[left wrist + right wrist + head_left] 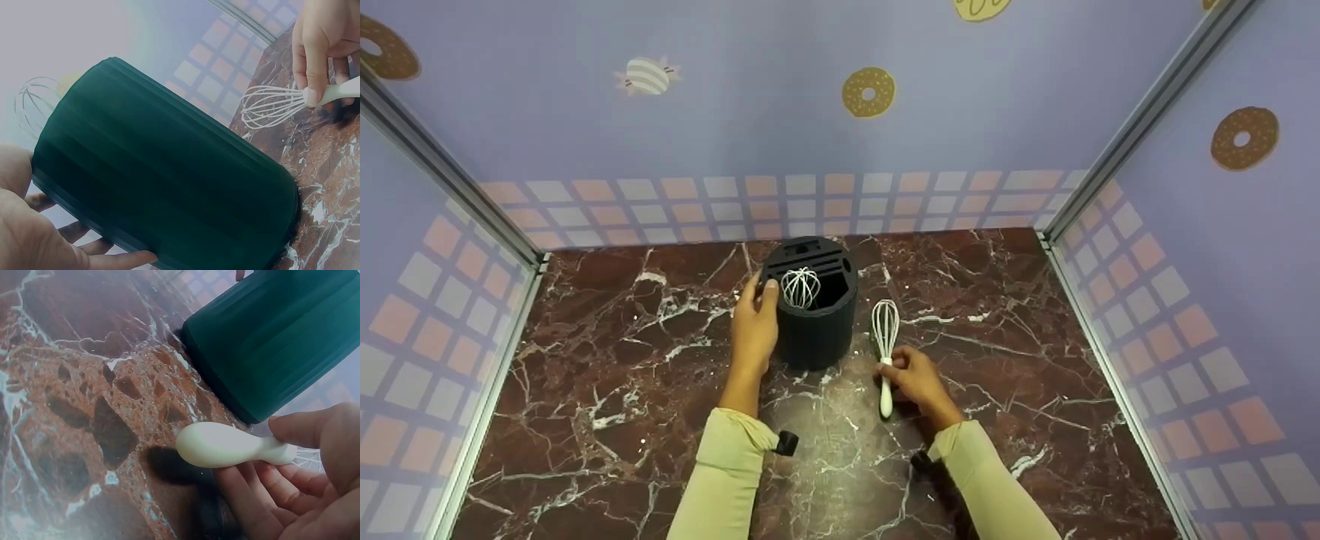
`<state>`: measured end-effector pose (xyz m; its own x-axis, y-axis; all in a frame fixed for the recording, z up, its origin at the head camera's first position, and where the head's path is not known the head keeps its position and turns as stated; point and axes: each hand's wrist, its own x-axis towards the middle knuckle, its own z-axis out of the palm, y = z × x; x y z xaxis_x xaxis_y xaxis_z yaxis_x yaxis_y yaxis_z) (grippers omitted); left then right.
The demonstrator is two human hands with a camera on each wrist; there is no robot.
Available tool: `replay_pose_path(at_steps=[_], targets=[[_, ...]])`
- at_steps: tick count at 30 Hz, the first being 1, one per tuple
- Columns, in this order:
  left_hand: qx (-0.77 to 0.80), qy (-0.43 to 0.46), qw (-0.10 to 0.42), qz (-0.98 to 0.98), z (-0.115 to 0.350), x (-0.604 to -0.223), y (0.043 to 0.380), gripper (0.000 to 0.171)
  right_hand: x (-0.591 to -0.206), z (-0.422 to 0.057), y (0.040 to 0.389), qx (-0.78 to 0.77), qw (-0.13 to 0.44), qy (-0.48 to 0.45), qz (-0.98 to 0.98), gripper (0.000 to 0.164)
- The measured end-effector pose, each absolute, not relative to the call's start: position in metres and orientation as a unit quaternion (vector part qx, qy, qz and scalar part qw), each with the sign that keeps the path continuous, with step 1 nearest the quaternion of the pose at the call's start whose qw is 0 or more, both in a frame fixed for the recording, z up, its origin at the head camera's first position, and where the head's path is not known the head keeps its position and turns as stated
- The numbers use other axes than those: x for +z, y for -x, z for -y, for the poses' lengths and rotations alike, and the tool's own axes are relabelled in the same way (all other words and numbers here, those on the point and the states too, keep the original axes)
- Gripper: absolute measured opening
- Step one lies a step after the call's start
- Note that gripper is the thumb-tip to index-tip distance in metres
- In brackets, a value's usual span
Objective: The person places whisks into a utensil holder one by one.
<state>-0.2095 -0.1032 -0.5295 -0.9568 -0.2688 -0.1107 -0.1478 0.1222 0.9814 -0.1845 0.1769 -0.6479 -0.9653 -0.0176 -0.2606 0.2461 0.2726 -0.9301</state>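
A dark utensil holder (815, 330), round-sided with slots and openings in its top, stands upright on the marbled surface. White whisk wires (800, 288) stick up from one front opening; the rest of that whisk is hidden inside. Against the holder's left side rests my left hand (755, 327), its fingers extended along the wall and thumb near the rim. To the right of the holder, my right hand (916, 377) pinches a second white whisk (886, 351) near the top of its handle, between thumb and fingers. The wire end points away from me, and the bulbous handle (214, 445) points back.
Brown marbled tabletop (622, 405) surrounds the holder. Patterned panels with doughnuts and pink-and-white squares enclose it at the back (735, 112), left and right, with metal rails at the corners. Small black devices sit at both cuffs.
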Motion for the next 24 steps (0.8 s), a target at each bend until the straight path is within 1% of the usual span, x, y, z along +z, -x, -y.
replay_pose_path(at_steps=[2,9,16,21,24], targets=[[-0.647,-0.139,0.047,0.748,0.103,-0.529,0.209,0.055,-0.647,-0.177,0.185,-0.624,0.125,-0.073,-0.768,0.025],[-0.647,-0.143,0.049,0.747,0.103,-0.529,0.209,0.054,-0.645,-0.177,0.187,-0.662,0.162,-0.068,-0.729,0.042],[-0.650,-0.140,0.055,0.745,0.102,-0.529,0.208,0.055,-0.638,-0.175,0.187,-0.687,0.184,-0.073,-0.699,0.040],[-0.651,-0.135,0.055,0.745,0.103,-0.529,0.209,0.056,-0.630,-0.173,0.190,-0.691,0.183,-0.087,-0.694,0.038],[-0.652,-0.132,0.055,0.745,0.103,-0.530,0.210,0.057,-0.624,-0.172,0.192,-0.696,0.179,-0.082,-0.691,0.041]])
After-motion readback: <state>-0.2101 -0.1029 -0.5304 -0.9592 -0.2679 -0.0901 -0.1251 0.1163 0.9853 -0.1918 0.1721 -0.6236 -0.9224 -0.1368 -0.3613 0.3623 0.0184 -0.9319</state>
